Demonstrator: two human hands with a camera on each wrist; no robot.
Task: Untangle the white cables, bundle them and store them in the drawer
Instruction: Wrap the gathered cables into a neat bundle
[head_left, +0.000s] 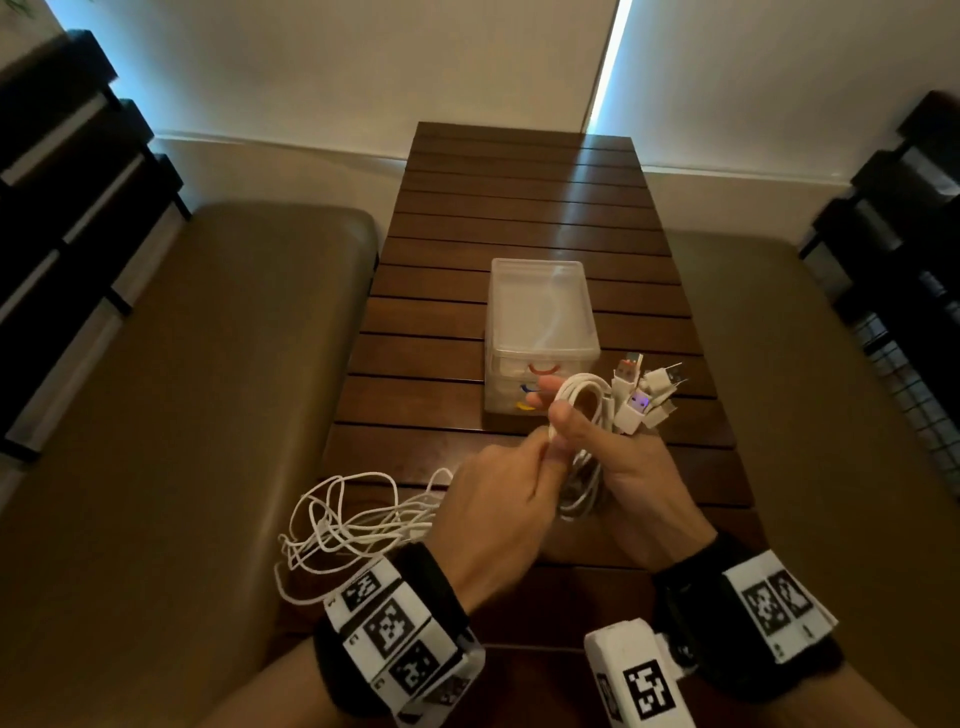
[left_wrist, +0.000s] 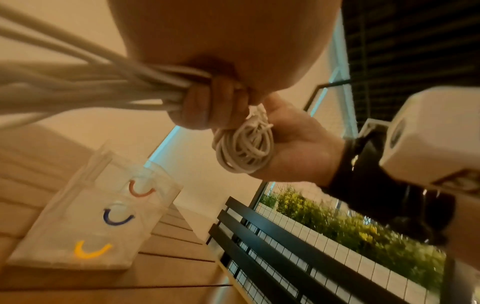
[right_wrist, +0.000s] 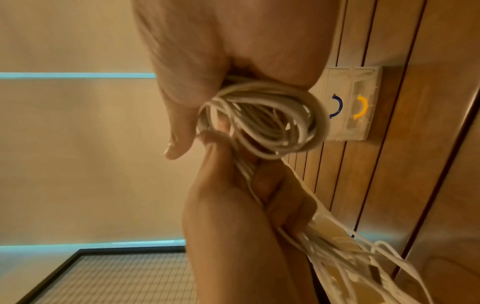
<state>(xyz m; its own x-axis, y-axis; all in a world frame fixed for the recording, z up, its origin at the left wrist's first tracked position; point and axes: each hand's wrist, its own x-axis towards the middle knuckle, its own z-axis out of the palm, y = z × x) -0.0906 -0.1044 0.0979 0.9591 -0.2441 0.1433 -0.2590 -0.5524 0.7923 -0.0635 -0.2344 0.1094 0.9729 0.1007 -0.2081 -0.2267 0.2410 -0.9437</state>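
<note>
My right hand (head_left: 597, 441) grips a coiled bundle of white cables (head_left: 582, 410) above the table, with several white USB plugs (head_left: 644, 392) sticking out to the right. The same coil (right_wrist: 267, 121) fills the right wrist view and shows as the coil (left_wrist: 244, 148) in the left wrist view. My left hand (head_left: 509, 478) closes its fingers round a bunch of cable strands (left_wrist: 109, 86) right beside the coil. Loose tangled cable (head_left: 343, 525) trails from it over the table's left edge. The small clear drawer unit (head_left: 540, 322) stands just beyond my hands, its drawers closed.
The slatted wooden table (head_left: 519, 208) runs away from me between two olive cushioned benches (head_left: 182, 389). The drawer unit has red, blue and yellow handles (left_wrist: 116, 218). Dark railings (head_left: 62, 182) stand at both sides, a pale wall behind.
</note>
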